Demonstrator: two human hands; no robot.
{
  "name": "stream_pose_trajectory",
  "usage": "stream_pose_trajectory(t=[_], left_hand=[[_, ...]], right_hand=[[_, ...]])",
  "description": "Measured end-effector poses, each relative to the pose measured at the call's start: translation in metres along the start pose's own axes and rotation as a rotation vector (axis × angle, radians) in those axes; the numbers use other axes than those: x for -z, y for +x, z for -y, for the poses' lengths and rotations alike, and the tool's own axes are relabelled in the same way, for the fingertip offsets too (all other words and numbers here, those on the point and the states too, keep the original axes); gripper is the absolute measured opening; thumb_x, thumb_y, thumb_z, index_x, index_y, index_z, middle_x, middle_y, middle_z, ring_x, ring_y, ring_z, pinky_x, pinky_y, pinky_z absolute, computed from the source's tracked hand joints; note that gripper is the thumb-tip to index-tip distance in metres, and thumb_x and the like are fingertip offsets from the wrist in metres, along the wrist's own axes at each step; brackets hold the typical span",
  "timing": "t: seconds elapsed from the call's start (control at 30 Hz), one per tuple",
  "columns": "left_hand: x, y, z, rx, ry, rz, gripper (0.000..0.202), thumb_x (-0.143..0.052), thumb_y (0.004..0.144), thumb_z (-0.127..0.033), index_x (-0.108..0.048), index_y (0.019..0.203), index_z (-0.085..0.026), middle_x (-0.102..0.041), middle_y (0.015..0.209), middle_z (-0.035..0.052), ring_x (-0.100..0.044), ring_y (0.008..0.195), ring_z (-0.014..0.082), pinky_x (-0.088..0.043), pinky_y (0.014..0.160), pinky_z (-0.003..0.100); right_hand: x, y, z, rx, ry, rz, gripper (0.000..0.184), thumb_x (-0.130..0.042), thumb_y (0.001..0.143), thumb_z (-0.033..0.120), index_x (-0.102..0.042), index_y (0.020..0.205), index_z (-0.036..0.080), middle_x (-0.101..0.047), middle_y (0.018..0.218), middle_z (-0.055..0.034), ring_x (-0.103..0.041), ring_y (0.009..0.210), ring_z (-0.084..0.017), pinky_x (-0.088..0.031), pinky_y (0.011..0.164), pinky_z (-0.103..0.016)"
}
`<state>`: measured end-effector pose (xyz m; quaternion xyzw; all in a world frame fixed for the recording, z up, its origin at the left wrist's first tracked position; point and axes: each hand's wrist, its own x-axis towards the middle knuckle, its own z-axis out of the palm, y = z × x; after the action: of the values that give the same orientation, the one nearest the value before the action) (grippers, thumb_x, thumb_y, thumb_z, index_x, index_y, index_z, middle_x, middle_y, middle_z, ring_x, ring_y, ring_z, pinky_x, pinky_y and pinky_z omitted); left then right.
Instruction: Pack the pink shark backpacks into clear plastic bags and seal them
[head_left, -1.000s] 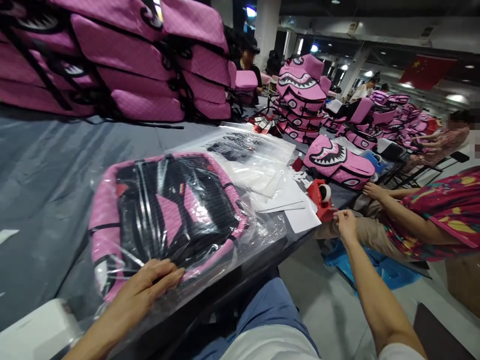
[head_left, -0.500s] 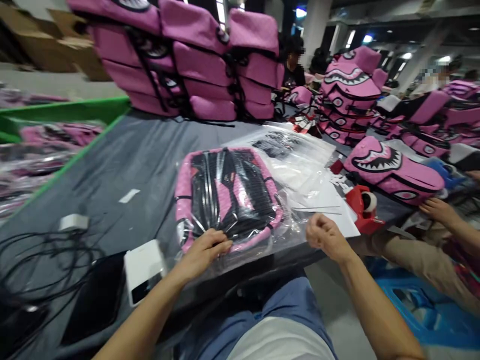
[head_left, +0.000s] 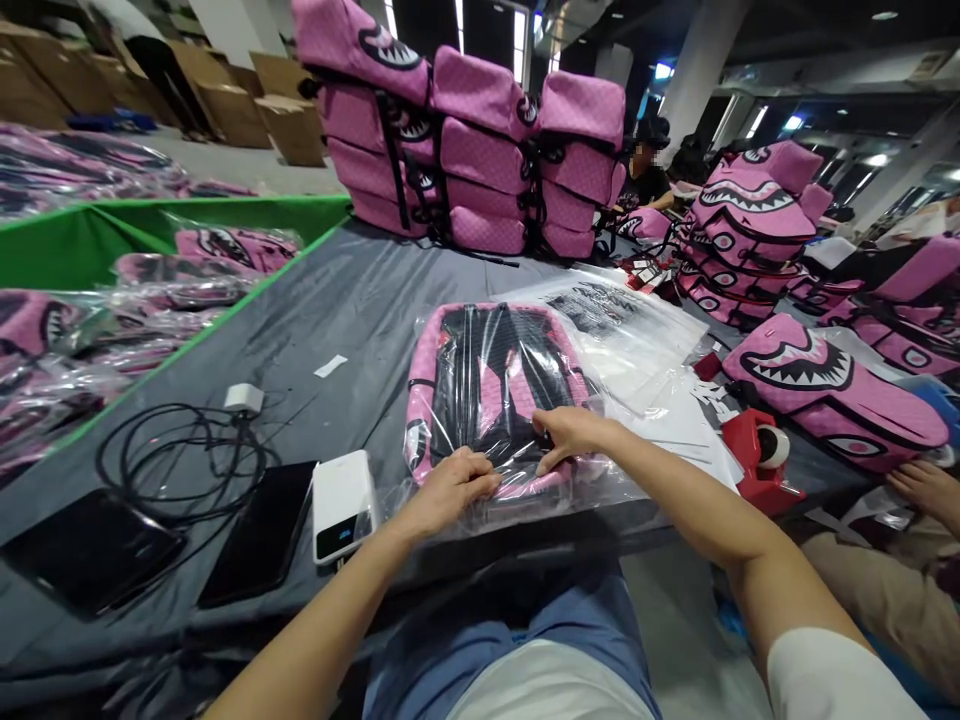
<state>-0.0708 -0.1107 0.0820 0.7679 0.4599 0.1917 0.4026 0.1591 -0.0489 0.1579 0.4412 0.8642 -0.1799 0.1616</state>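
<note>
A pink and black backpack in a clear plastic bag [head_left: 495, 385] lies flat on the grey table [head_left: 330, 300] in front of me. My left hand [head_left: 450, 487] rests on the bag's near edge, fingers curled down onto the plastic. My right hand [head_left: 570, 435] presses on the plastic just right of it, fingers bent and pinched at the bag's lower edge. Whether anything small sits between those fingers is hidden.
A red tape dispenser [head_left: 761, 460] stands to the right beside a stack of empty clear bags [head_left: 630, 330]. A white power bank [head_left: 343, 503], cables and two dark tablets lie at the left. Pink shark backpacks [head_left: 480, 150] are piled behind. Another person's hand [head_left: 926, 487] is at the right.
The view swung left. My right hand left the tape dispenser and came down onto the bagged backpack beside my left hand, which stayed on the bag's near edge.
</note>
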Motion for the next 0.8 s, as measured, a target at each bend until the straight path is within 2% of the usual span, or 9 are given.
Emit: stream_pose_trajectory(t=[0.07, 0.17, 0.27, 0.33, 0.4, 0.5, 0.57, 0.7, 0.8], left_hand=[[0.000, -0.001, 0.000, -0.005, -0.009, -0.005, 0.040, -0.049, 0.087, -0.048, -0.052, 0.057, -0.022, -0.055, 0.065, 0.0017, -0.051, 0.082, 0.0217, -0.037, 0.076, 0.033], [0.001, -0.001, 0.001, -0.015, -0.016, -0.003, 0.039, -0.048, 0.089, -0.046, -0.054, 0.059, -0.022, -0.057, 0.067, 0.0016, -0.052, 0.083, 0.0218, -0.038, 0.076, 0.033], [-0.001, 0.001, -0.001, -0.025, 0.033, -0.006, 0.038, -0.050, 0.091, -0.042, -0.056, 0.059, -0.021, -0.057, 0.066, 0.0014, -0.053, 0.083, 0.0215, -0.038, 0.075, 0.033], [-0.003, -0.001, -0.004, -0.036, 0.098, -0.042, 0.038, -0.051, 0.093, -0.039, -0.058, 0.061, -0.021, -0.058, 0.068, 0.0016, -0.053, 0.083, 0.0215, -0.039, 0.076, 0.034], [-0.005, -0.009, -0.007, -0.087, 0.192, -0.127, 0.034, -0.053, 0.096, -0.040, -0.064, 0.069, -0.021, -0.064, 0.079, 0.0025, -0.054, 0.089, 0.0224, -0.042, 0.082, 0.036], [-0.004, -0.032, -0.004, -0.239, 0.393, -0.275, 0.024, -0.056, 0.098, -0.041, -0.069, 0.090, -0.023, -0.069, 0.111, 0.0050, -0.055, 0.112, 0.0259, -0.037, 0.104, 0.048], [0.001, -0.050, 0.005, -0.294, 0.520, -0.369, 0.019, -0.056, 0.099, -0.040, -0.068, 0.096, -0.024, -0.069, 0.121, 0.0056, -0.053, 0.122, 0.0275, -0.028, 0.112, 0.054], [0.017, -0.070, 0.033, -0.257, 0.623, -0.534, 0.019, -0.054, 0.101, -0.037, -0.068, 0.094, -0.025, -0.074, 0.112, 0.0043, -0.059, 0.117, 0.0265, -0.026, 0.113, 0.056], [0.021, -0.066, 0.047, -0.202, 0.543, -0.500, 0.028, -0.049, 0.103, -0.040, -0.068, 0.089, -0.025, -0.075, 0.109, 0.0039, -0.063, 0.110, 0.0238, -0.030, 0.110, 0.054]], right_hand=[[-0.011, -0.011, -0.002, -0.044, -0.060, -0.155, 0.045, -0.082, 0.082, 0.043, -0.063, 0.114, 0.017, -0.071, 0.097, -0.0068, -0.064, 0.083, -0.021, -0.039, 0.064, -0.027], [-0.048, -0.038, 0.002, 0.143, -0.183, -0.431, 0.028, -0.065, 0.097, 0.037, -0.067, 0.119, 0.019, -0.070, 0.116, -0.0116, -0.064, 0.107, -0.024, -0.046, 0.085, -0.033], [-0.096, -0.059, 0.005, 0.357, -0.278, -0.595, 0.051, -0.064, 0.098, 0.043, -0.054, 0.144, 0.025, -0.057, 0.146, -0.0151, -0.050, 0.136, -0.029, -0.041, 0.107, -0.045], [-0.122, -0.062, 0.004, 0.369, -0.341, -0.655, 0.074, -0.072, 0.091, 0.047, -0.041, 0.155, 0.028, -0.042, 0.159, -0.0180, -0.040, 0.146, -0.033, -0.036, 0.114, -0.050], [-0.138, -0.060, 0.000, 0.341, -0.379, -0.685, 0.086, -0.078, 0.086, 0.046, -0.035, 0.159, 0.031, -0.034, 0.163, -0.0197, -0.036, 0.149, -0.035, -0.034, 0.116, -0.051], [-0.148, -0.054, -0.006, 0.322, -0.386, -0.692, 0.092, -0.080, 0.084, 0.044, -0.030, 0.161, 0.034, -0.027, 0.166, -0.0189, -0.033, 0.151, -0.035, -0.032, 0.119, -0.053], [-0.150, -0.052, -0.009, 0.326, -0.378, -0.699, 0.093, -0.081, 0.084, 0.042, -0.030, 0.161, 0.034, -0.025, 0.167, -0.0181, -0.032, 0.152, -0.035, -0.032, 0.119, -0.053], [-0.148, -0.045, -0.006, 0.331, -0.329, -0.736, 0.085, -0.080, 0.085, 0.039, -0.037, 0.158, 0.034, -0.029, 0.166, -0.0183, -0.034, 0.151, -0.035, -0.034, 0.119, -0.054], [-0.137, -0.046, -0.001, 0.358, -0.179, -0.756, 0.068, -0.072, 0.091, 0.039, -0.045, 0.153, 0.032, -0.040, 0.161, -0.0156, -0.040, 0.148, -0.032, -0.037, 0.117, -0.053]])
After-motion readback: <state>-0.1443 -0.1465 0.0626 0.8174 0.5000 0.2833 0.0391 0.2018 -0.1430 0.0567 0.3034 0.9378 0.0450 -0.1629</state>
